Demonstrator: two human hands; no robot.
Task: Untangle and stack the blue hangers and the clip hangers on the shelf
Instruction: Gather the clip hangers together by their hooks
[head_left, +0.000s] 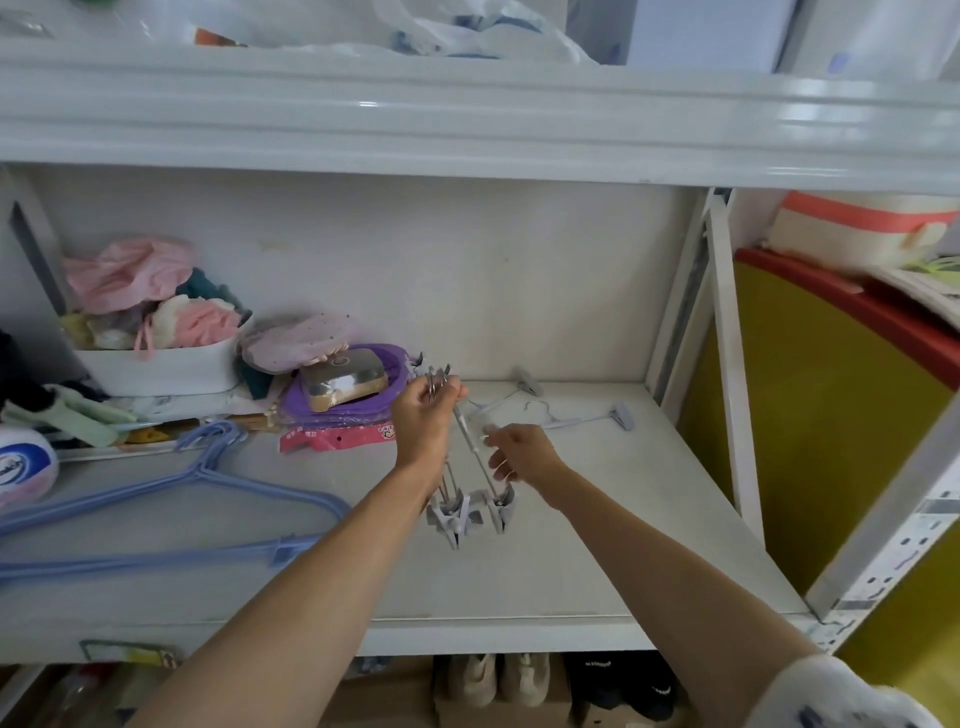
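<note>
1. I hold a bundle of clip hangers (470, 467) lifted over the shelf (623, 519), hooks up and clips hanging, so they can swing free of each other.
2. My left hand (423, 421) is clenched round the gathered hooks at the top.
3. My right hand (519, 449) sits at one wire with its fingers loosely curled; I think it pinches it, though the view is poor.
4. Two more clip hangers (576, 415) lie behind; the blue hangers (171, 509) rest stacked at the left.
</note>
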